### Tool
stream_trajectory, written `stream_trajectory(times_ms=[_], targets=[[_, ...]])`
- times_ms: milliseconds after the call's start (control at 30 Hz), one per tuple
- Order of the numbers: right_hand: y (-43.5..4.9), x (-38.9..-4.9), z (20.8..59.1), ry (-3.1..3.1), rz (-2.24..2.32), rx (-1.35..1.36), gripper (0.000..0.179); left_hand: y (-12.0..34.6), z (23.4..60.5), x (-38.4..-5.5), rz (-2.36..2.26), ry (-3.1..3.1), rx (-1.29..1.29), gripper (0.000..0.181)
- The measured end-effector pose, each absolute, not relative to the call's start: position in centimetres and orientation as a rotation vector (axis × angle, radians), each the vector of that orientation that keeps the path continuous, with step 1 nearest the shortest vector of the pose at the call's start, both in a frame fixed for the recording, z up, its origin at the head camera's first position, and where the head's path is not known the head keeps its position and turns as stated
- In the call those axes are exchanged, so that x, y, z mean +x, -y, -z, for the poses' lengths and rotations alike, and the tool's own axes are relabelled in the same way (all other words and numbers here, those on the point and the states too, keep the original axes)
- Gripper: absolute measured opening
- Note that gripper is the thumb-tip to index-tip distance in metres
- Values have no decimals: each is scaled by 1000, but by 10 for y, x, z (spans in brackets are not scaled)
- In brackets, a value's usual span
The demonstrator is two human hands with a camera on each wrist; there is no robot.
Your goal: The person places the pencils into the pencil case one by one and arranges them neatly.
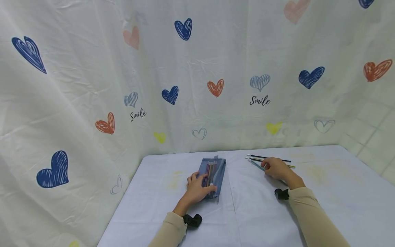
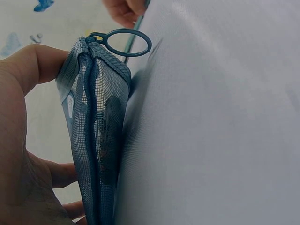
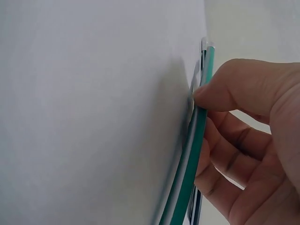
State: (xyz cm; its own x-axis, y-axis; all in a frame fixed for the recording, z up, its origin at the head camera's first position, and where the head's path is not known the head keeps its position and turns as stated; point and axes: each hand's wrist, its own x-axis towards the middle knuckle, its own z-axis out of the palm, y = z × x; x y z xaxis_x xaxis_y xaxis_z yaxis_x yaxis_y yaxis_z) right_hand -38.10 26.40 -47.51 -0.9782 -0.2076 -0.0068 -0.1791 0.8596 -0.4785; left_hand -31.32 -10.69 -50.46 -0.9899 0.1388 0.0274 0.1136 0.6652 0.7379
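On the white-covered table lies a blue mesh zip pouch point(image 1: 220, 176) with several pencils point(image 1: 210, 169) showing through it. My left hand point(image 1: 196, 188) rests on the pouch, fingers spread over its left side and thumb near its lower right. The left wrist view shows the pouch's zipper edge and a ring-shaped pull point(image 2: 127, 42) at its end. To the right, my right hand point(image 1: 276, 168) pinches a green pencil point(image 3: 194, 140) between thumb and fingers, low over the table. Dark pencils point(image 1: 259, 156) lie just beyond it, partly hidden behind the hand.
A white curtain point(image 1: 228, 116) printed with hearts hangs behind the table's far edge. Each wrist carries a small black camera, the left one point(image 1: 192, 220) and the right one point(image 1: 281, 194). Pale tiles point(image 1: 373, 120) show at the right.
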Motion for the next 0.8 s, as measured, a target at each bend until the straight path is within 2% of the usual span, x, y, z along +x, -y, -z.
stream_trajectory(times_ms=[433, 800], targets=[[-261, -382, 468, -2882, 1051, -304, 31, 106, 505, -315, -1244, -2861, 218, 85], [-253, -377, 466, -2674, 1377, -170, 38, 106, 505, -315, -1245, -2853, 229, 82]])
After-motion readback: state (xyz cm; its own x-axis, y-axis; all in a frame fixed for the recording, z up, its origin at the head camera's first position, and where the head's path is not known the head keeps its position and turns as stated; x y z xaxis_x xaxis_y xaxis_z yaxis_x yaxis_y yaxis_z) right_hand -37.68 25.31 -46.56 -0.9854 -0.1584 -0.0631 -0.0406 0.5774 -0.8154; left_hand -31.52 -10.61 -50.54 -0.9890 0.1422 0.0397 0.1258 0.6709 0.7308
